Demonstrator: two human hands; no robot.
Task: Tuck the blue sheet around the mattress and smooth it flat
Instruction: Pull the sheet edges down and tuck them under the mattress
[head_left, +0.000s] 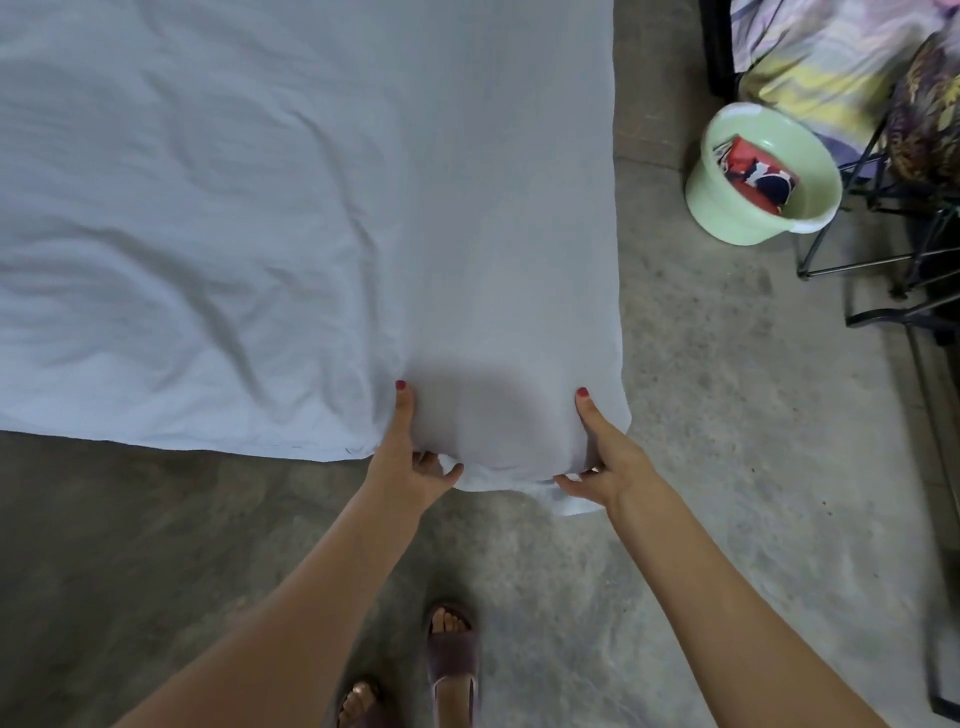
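A pale blue sheet (260, 208) covers a low mattress lying on the concrete floor; the mattress itself is hidden under it. The cloth is creased across the left and middle, and smoother along the right strip. My left hand (410, 457) grips the sheet at the near edge, thumb on top and fingers curled under. My right hand (602, 457) holds the same edge near the right corner, thumb on top, fingers under the hem. The stretch between both hands is pulled taut and bulges over the mattress end.
A light green plastic bucket (727, 218) with red and blue cloth inside stands on the floor (727, 415) at the right. Behind it a black metal rack (883, 260) carries patterned bedding (821, 62). My sandalled feet (452, 660) stand just short of the mattress.
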